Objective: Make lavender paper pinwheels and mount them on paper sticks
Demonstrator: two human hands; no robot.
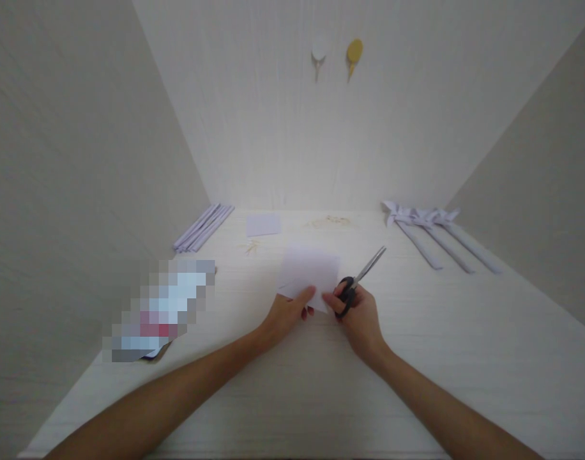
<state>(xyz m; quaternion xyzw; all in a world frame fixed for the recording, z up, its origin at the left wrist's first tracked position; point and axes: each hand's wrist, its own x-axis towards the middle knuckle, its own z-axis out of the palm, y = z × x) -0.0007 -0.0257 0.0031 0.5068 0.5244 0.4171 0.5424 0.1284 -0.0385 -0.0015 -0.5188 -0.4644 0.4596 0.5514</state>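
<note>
A white sheet of paper is held up at the middle of the table. My left hand grips its lower left edge, with the thumb on top and fingers underneath. My right hand pinches the lower right corner of the same sheet. Scissors with black handles are also in my right hand, blades closed and pointing up and away to the right. A short dark line shows near the sheet's left edge; I cannot tell if it is a cut or a crease.
Rolled paper sticks lie at the back left, beside a small paper stack. Paper pinwheels on sticks rest at the back right. A blurred phone-like device lies left. White and yellow hooks hang on the wall.
</note>
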